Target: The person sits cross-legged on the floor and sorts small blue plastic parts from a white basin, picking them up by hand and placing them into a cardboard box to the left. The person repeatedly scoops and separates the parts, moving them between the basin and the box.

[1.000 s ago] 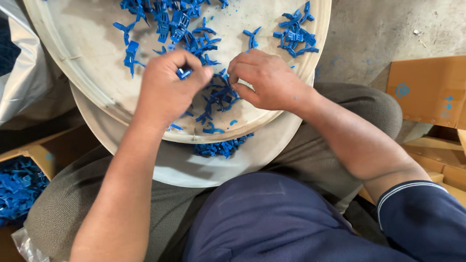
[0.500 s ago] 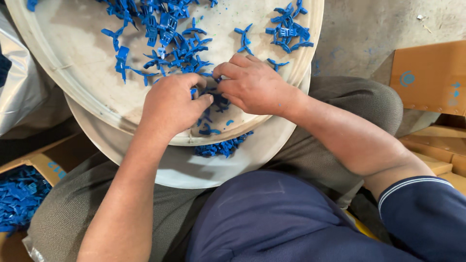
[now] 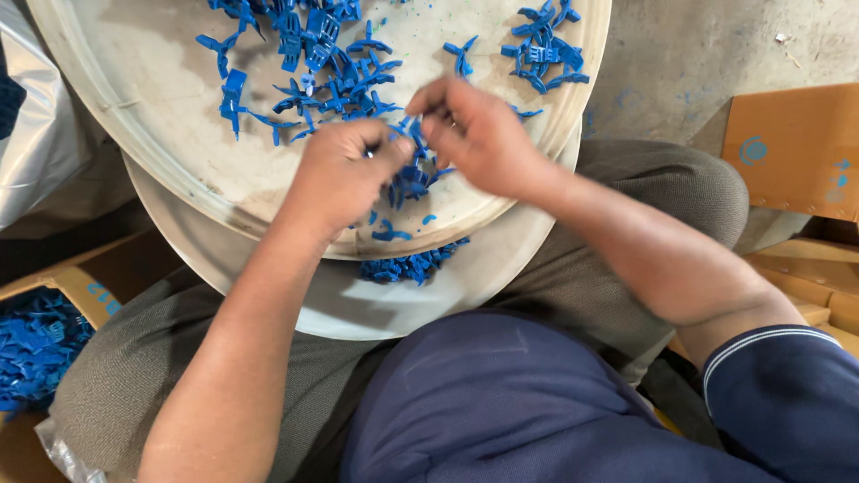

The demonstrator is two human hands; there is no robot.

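Hands meet over the near half of a large round off-white tray [image 3: 134,170] that rests on the seated person's lap: the left hand [image 3: 344,183] is curled knuckles-up with its fingertips pinched together, and the right hand [image 3: 479,139] reaches in from the right with thumb and forefinger closed, the two sets of fingertips nearly touching around a small blue plastic piece [image 3: 410,134]. Motion blur hides whether each hand grips a separate piece or both share one. A second, paler tray [image 3: 358,313] lies beneath the first, and a little heap of blue pieces [image 3: 407,266] sits on its exposed rim. Loose blue pieces [image 3: 309,67] are scattered across the upper tray, with a smaller cluster [image 3: 541,49] toward its far right edge. A cardboard box of more blue pieces [image 3: 36,344] stands at lower left, another cardboard box [image 3: 792,148] at right. Judged by appearance, each piece is a light, stiff moulding with thin winged prongs, probably smooth enough to slip; a fingertip pinch across the central stem looks the surest hold. The long axis and heading of the pinched piece cannot be read; scattered pieces point every way.
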